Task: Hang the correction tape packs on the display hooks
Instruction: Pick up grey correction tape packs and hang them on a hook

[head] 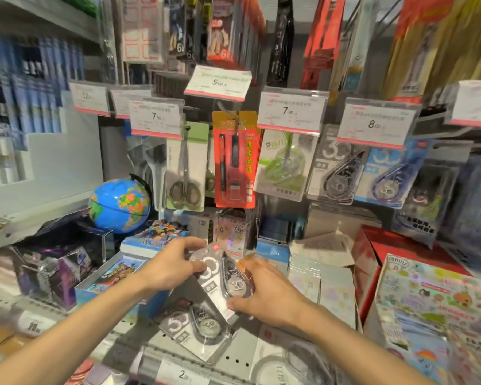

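A grey correction tape pack (225, 276) marked "30" is held tilted between both hands, low in the middle of the view. My left hand (172, 266) grips its upper left corner. My right hand (264, 293) holds its right edge and lower corner. A second grey pack (197, 326) lies flat on the shelf just below. On the display hooks above right hang a grey pack (336, 173), a blue pack (390, 179) and a green pack (285, 165). The image is blurred by motion.
Scissors (185, 173) and a red pen pack (235, 159) hang left of the tape packs under price tags (289, 112). A globe (120, 205) stands at left. Card boxes (64, 259), a red box (372, 259) and sticker sheets (433, 301) crowd the shelf around my hands.
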